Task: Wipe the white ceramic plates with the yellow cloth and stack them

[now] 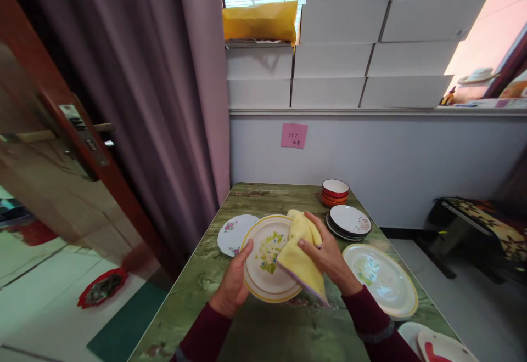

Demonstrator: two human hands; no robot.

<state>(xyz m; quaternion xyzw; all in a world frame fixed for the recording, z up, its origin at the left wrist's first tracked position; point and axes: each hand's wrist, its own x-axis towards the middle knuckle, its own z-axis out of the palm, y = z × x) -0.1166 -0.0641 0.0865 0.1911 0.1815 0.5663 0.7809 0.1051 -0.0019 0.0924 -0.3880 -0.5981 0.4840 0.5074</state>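
Note round flowered plate (pixel 268 260) (no long axis) over surface (pixel 201 280), clasped at left rim by left grip (pixel 234 284); yellow cloth (pixel 302 258) bunched in right grip (pixel 329 252), against plate's right side.

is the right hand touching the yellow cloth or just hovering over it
Touching: the head view shows the right hand holding the yellow cloth, its thumb lying against the fabric.

A round white plate (pixel 267 255) is held up — yellow rim, little flowers (some blue, with green leaves) in the middle. A yellow cloth (pixel 300 260), purple along its edge, is bunched over the plate's right side — one corner hangs down.
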